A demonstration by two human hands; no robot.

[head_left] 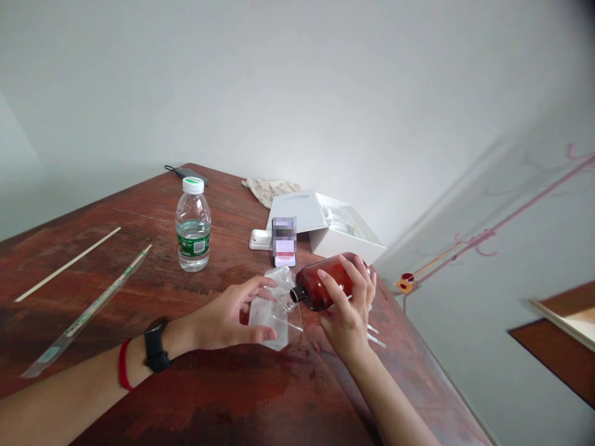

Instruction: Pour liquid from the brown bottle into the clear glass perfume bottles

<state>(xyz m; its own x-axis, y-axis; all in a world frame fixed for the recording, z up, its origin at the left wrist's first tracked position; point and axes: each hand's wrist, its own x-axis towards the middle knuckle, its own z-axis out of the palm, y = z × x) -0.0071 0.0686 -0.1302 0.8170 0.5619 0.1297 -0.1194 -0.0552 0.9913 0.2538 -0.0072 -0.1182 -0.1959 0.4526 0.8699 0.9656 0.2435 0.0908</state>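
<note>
Across a reddish-brown wooden table [214, 396], someone's bare hands are working close together, folks. The right hand [348, 319] is clamping onto a dark red-brown translucent bottle [310, 285], thumb under and fingers over. It's lying tipped over in that grip, with its open black neck [298, 294] facing left, right by a clear, part-frosted plastic piece [279, 314]. The left hand [237, 313] is curving around the left side of that piece, thumb and fingers standing apart; can't tell if it's actually gripping. That wrist is sporting a black watch [157, 344] and a red cord bracelet [124, 365].

Just behind, a phone with a lit screen [284, 251] is standing upright near an open white box [339, 248]. Over left, a clear water bottle with a green label [193, 238] is standing upright, while a pale thin stick [69, 263] and a long plastic-wrapped stick packet [93, 313] are lying further left.
</note>
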